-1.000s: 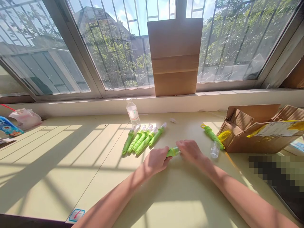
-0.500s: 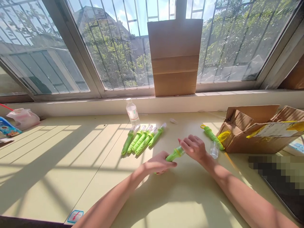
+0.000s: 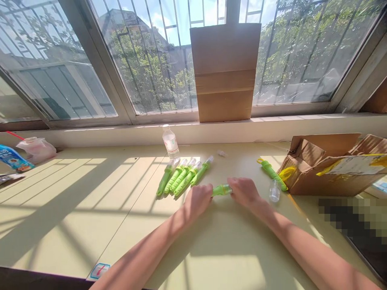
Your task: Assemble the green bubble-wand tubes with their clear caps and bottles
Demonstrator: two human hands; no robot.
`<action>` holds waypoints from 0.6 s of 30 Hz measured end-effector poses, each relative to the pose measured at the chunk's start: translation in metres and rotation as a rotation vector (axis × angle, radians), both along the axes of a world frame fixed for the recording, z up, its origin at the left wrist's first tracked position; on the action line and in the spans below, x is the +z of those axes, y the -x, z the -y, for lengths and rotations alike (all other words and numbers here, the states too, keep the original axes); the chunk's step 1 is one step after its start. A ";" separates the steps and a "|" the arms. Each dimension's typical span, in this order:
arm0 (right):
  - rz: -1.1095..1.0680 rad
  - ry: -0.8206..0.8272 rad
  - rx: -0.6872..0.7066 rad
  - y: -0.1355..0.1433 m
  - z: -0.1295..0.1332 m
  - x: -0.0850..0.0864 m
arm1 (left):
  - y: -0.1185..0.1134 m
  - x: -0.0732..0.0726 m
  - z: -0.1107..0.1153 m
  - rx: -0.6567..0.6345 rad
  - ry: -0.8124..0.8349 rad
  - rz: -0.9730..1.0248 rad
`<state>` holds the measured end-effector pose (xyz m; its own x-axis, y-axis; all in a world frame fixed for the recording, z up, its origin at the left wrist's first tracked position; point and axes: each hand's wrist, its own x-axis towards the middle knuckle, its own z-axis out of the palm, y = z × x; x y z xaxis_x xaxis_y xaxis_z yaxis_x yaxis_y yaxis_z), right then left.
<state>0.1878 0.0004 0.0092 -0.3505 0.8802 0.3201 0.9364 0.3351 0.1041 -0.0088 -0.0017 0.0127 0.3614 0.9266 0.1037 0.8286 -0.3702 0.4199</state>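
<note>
A green tube with a clear cap (image 3: 222,189) lies level between my hands, just above the table. My left hand (image 3: 199,197) is closed around its green body. The fingers of my right hand (image 3: 243,190) wrap its clear end. Several similar green tubes with clear tops (image 3: 183,177) lie side by side, left of and beyond my hands. To the right, another green tube with a yellow loop (image 3: 272,174) rests against the cardboard box, and a loose clear cap (image 3: 274,191) stands beside it.
A water bottle (image 3: 171,141) stands behind the row. The open cardboard box (image 3: 332,183) is at right, a dark object (image 3: 359,237) nearer. A pink container (image 3: 36,150) and blue packet (image 3: 15,158) sit far left. A cardboard sheet (image 3: 225,72) leans on the window.
The held tube has turned from slanted to nearly level. My left hand has moved up and left, and my right hand has lowered slightly, with its fingers now wrapped closer around the clear end.
</note>
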 end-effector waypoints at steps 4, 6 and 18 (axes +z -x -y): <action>-0.026 -0.309 0.050 -0.004 -0.003 0.000 | 0.000 0.015 0.005 -0.018 0.044 0.021; -0.037 -0.461 0.126 -0.007 -0.003 0.001 | 0.001 0.022 0.009 -0.089 0.307 0.132; -0.009 -0.251 0.161 -0.005 -0.002 0.002 | -0.004 0.019 0.015 -0.076 0.602 0.144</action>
<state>0.1932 0.0023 0.0113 -0.4752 0.7063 0.5247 0.8746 0.4442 0.1941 -0.0044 -0.0165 0.0319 0.4503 0.8097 -0.3764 0.7286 -0.0895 0.6791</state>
